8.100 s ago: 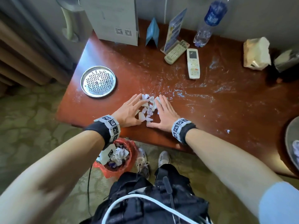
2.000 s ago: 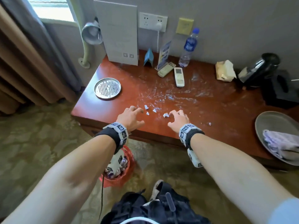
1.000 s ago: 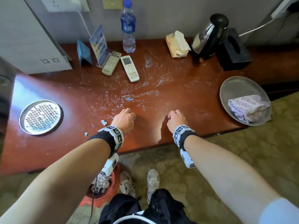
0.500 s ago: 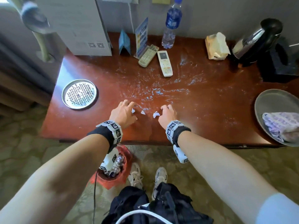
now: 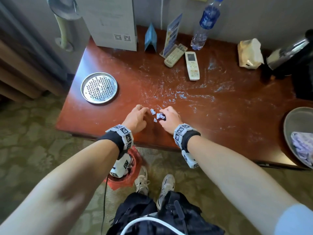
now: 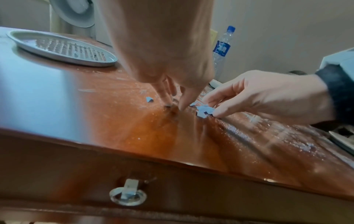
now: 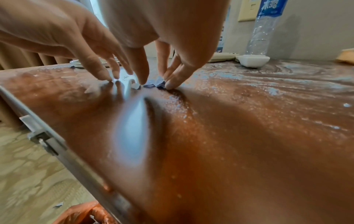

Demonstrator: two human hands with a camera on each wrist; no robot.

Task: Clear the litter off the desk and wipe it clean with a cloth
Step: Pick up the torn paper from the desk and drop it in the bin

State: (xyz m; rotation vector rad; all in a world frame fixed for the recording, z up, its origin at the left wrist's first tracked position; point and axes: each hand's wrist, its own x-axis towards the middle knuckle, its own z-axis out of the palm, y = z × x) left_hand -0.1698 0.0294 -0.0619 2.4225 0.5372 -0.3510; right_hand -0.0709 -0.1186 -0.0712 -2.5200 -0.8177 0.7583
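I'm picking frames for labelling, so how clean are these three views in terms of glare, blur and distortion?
Head view: sharp, wide-angle bending at the edges, the desk evenly lit. Left wrist view: broad pale glare on the near-left desk top, left hand soft, paper scraps readable. Right wrist view: a bright smeared reflection streaks the wood, the right hand looms large and blurred, and strong distortion tilts the desk edge.

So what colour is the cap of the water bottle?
Blue; the water bottle cap shows best in the left wrist view.
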